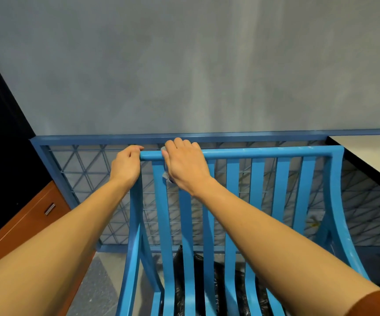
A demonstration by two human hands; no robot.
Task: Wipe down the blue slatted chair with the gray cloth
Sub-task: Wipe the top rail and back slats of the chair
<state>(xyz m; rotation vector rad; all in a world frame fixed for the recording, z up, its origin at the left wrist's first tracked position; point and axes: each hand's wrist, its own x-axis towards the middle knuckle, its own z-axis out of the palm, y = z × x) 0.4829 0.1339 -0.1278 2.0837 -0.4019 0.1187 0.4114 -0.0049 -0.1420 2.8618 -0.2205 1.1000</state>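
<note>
The blue slatted chair (257,153) faces me, its backrest slats running down from a round top rail. My left hand (125,165) grips the top left corner of the frame, fingers curled over the rail's end. My right hand (184,165) lies over the top rail just right of that corner, fingers wrapped over it. Under this hand is the gray cloth (166,175); only small pale bits show at the hand's left edge, beside the thumb and by the rail. Most of the cloth is hidden.
Behind the chair stands a blue-framed wire mesh panel (81,165) against a gray wall. A brown cabinet (24,222) is at the left, a white tabletop (371,153) at the right. A black plastic bag (207,281) lies under the chair's slats.
</note>
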